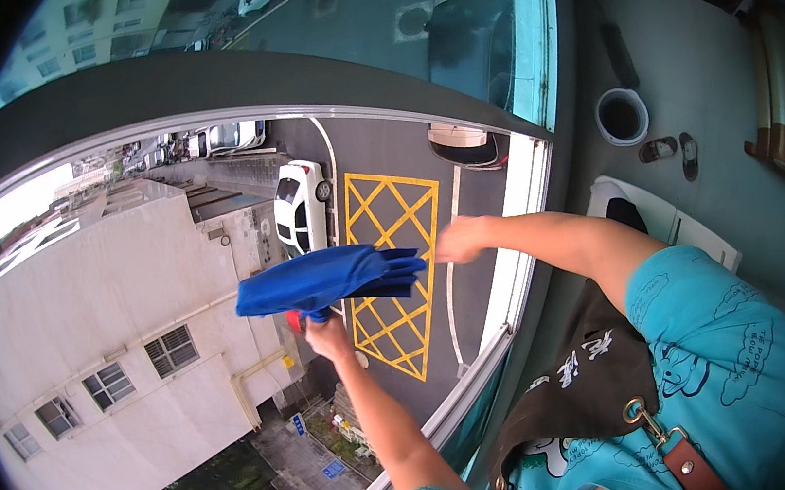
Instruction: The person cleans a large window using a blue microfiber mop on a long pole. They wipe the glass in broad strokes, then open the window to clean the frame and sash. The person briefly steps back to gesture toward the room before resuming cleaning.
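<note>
My left hand [329, 339] grips the gathered lower part of a blue cloth [315, 276], held out in the window opening. The cloth spreads sideways above the fist, and its right end hangs in loose pleats. A small red thing [295, 321] shows beside the fist; I cannot tell whether it belongs to what I hold. My right hand [462, 240] is stretched out near the pleated end, a short gap away. It is blurred, its fingers look curled, and I cannot see whether anything is in them.
The window frame [535, 176] edges the opening, with a tinted glass pane [365, 20] above. Far below lie a road with yellow hatching [392, 245] and a white car [300, 208]. Indoors, a foot rests on a white surface [692, 230]; a bucket [622, 117] and slippers [659, 150] stand on the floor.
</note>
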A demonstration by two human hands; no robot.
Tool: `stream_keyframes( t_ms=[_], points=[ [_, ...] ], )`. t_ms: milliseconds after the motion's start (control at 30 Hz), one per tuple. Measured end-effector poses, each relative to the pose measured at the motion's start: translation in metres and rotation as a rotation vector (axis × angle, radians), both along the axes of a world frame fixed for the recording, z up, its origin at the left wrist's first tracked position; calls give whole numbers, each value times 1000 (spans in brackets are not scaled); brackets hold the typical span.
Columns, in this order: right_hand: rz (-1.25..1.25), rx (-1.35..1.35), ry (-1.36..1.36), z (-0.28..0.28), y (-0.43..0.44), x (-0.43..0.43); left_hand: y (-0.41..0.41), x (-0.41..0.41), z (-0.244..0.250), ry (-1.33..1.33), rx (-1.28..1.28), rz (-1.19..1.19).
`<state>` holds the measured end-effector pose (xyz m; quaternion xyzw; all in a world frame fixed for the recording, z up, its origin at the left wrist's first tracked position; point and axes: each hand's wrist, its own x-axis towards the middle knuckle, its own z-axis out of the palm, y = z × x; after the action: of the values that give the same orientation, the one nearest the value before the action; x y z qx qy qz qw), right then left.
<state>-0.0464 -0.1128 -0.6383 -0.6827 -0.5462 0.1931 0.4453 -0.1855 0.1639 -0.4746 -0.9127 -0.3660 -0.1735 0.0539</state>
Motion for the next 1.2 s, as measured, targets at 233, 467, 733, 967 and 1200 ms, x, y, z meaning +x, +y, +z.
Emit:
stream_keyframes(
  t_ms=[233, 467, 733, 967, 1200],
  points=[
    [-424, 628, 762, 87, 95, 58, 19, 18, -1, 8, -181, -108],
    [-401, 296, 203, 45, 74, 1, 15, 38, 24, -225, -847, -45],
    [-432, 457, 969, 82, 58, 19, 36, 66, 58, -163, -1257, -65],
    [-592, 467, 303, 161, 83, 20, 20, 87, 18, -361, -1240, 95],
    [-493, 171, -66, 62, 66, -21, 40, 91, 61, -405, -1143, -51]
  ],
)
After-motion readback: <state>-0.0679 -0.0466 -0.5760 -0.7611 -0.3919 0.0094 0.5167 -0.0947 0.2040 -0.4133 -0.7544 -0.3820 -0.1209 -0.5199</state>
